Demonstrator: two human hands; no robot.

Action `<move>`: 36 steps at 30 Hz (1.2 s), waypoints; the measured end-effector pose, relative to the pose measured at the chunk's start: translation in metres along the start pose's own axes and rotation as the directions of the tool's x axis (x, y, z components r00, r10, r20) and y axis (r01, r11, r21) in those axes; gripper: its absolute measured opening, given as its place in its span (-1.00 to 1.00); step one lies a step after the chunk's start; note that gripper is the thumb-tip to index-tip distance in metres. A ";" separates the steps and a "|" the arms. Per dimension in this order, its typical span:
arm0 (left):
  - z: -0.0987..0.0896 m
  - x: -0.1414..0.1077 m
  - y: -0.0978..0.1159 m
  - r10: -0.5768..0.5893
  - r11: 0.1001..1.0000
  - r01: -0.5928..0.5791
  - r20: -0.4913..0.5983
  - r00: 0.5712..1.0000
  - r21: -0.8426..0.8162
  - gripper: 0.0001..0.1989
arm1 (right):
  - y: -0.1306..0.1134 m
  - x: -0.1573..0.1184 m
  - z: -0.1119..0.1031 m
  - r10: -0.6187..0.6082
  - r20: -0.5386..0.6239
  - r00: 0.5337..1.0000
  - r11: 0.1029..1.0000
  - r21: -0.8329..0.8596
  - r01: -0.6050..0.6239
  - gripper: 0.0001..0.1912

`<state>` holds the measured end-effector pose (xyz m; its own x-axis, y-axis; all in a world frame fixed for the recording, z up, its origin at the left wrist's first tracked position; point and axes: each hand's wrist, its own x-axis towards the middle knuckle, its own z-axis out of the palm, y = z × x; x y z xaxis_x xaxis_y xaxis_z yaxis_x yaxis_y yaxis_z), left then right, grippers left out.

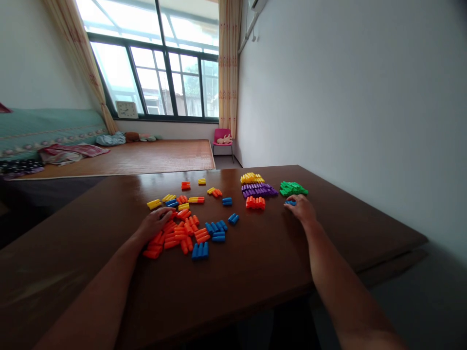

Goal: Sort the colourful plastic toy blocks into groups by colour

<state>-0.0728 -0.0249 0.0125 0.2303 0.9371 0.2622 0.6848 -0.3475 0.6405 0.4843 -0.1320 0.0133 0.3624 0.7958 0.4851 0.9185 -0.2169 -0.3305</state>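
My left hand (156, 223) lies over the left edge of a loose heap of orange plastic pieces (180, 232), fingers stretched out and touching it. The pieces look like short, rounded tubes joined side by side. On the right, my right hand (302, 208) has its fingers closed on a blue plastic piece (291, 202), down at the table surface. Just beyond that hand sits a pile of green pieces (293, 188). To its left are grouped purple pieces (259, 190), yellow pieces (252, 178) and a block of orange pieces (255, 203).
Blue pieces (200, 251) lie at the heap's right side, with more blue, yellow and orange ones scattered behind. The brown table (255, 272) ends near a white wall (350, 97) on the right. Behind it stand a bed (164, 154) and a pink chair (222, 134).
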 end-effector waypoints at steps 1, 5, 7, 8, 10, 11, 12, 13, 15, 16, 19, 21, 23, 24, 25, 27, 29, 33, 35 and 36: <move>-0.001 -0.001 0.002 0.002 1.000 -0.002 -0.006 1.000 0.003 -0.37 | 0.001 -0.001 0.002 -0.015 0.027 1.000 1.000 0.000 0.015 -0.86; 0.000 -0.001 0.004 0.003 1.000 -0.002 -0.026 1.000 0.012 -0.37 | -0.004 -0.003 0.003 -0.016 0.008 1.000 1.000 -0.017 0.016 -0.84; 0.002 -0.001 0.001 0.015 1.000 -0.015 -0.025 1.000 0.007 -0.39 | -0.020 -0.005 0.001 -0.046 -0.058 0.997 0.999 0.015 0.046 -0.81; 0.003 0.000 -0.001 0.025 1.000 -0.025 -0.024 0.999 0.004 -0.40 | -0.034 -0.007 0.002 -0.093 -0.078 0.993 0.994 0.052 0.097 -0.79; 0.004 0.000 -0.004 0.040 0.999 -0.040 -0.024 0.999 0.002 -0.42 | -0.069 -0.013 0.005 -0.261 -0.048 0.964 0.951 0.159 0.266 -0.79; 0.004 0.000 -0.005 0.044 0.999 -0.044 -0.024 0.999 0.004 -0.42 | -0.089 -0.016 0.008 -0.370 -0.004 0.929 0.907 0.216 0.362 -0.79; 0.005 0.000 -0.005 0.043 0.999 -0.043 -0.025 0.999 0.007 -0.43 | -0.109 -0.018 0.013 -0.476 0.046 0.878 0.854 0.265 0.449 -0.79; 0.005 0.000 -0.004 0.039 0.999 -0.039 -0.026 0.999 0.012 -0.43 | -0.129 -0.019 0.018 -0.563 0.091 0.822 0.803 0.299 0.516 -0.78; 0.005 -0.001 -0.002 0.031 0.999 -0.031 -0.029 0.999 0.016 -0.44 | -0.164 -0.018 0.030 -0.661 0.157 0.734 0.738 0.316 0.596 -0.72; 0.004 -0.002 0.000 0.029 0.999 -0.028 -0.032 0.999 0.015 -0.44 | -0.178 -0.015 0.037 -0.675 0.178 0.716 0.730 0.302 0.613 -0.68; 0.003 -0.003 0.005 0.028 1.000 -0.028 -0.043 0.999 0.005 -0.45 | -0.207 -0.001 0.058 -0.625 0.254 0.738 0.780 0.236 0.579 -0.60; 0.003 -0.003 0.006 0.031 1.000 -0.031 -0.039 0.999 0.005 -0.46 | -0.216 0.007 0.070 -0.563 0.320 0.762 0.826 0.211 0.523 -0.60; 0.003 -0.002 0.004 0.040 0.999 -0.039 -0.030 0.999 0.015 -0.47 | -0.221 0.010 0.079 -0.530 0.362 0.767 0.848 0.218 0.483 -0.62; 0.003 -0.001 0.003 0.044 0.999 -0.043 -0.026 0.999 0.021 -0.47 | -0.222 0.010 0.080 -0.528 0.365 0.767 0.849 0.230 0.475 -0.64; 0.004 0.000 0.001 0.046 0.999 -0.046 -0.023 0.999 0.025 -0.47 | -0.222 0.010 0.080 -0.533 0.359 0.766 0.846 0.247 0.473 -0.66; 0.004 0.001 -0.002 0.043 0.999 -0.042 -0.017 0.999 0.028 -0.47 | -0.220 0.008 0.073 -0.554 0.324 0.767 0.830 0.287 0.479 -0.68; 0.005 0.002 -0.004 0.032 0.999 -0.032 -0.015 0.999 0.029 -0.46 | -0.210 0.011 0.058 -0.563 0.257 0.785 0.815 0.328 0.478 -0.67; 0.004 0.000 -0.005 0.047 0.999 -0.047 -0.014 0.999 0.021 -0.45 | -0.145 0.029 0.014 -0.419 0.040 0.907 0.851 0.366 0.377 -0.62; 0.003 0.001 -0.005 0.060 0.998 -0.060 -0.010 0.998 0.017 -0.44 | -0.087 0.039 -0.004 -0.188 -0.095 0.978 0.899 0.384 0.210 -0.53; 0.003 0.001 -0.005 0.060 0.998 -0.059 -0.012 0.998 0.017 -0.44 | -0.053 0.042 -0.010 -0.043 -0.159 0.986 0.910 0.402 0.104 -0.51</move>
<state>-0.0735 -0.0217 0.0073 0.2622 0.9143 0.3086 0.6819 -0.4019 0.6112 0.4521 -0.0927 0.0588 0.3432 0.7046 0.6211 0.8100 0.1127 -0.5754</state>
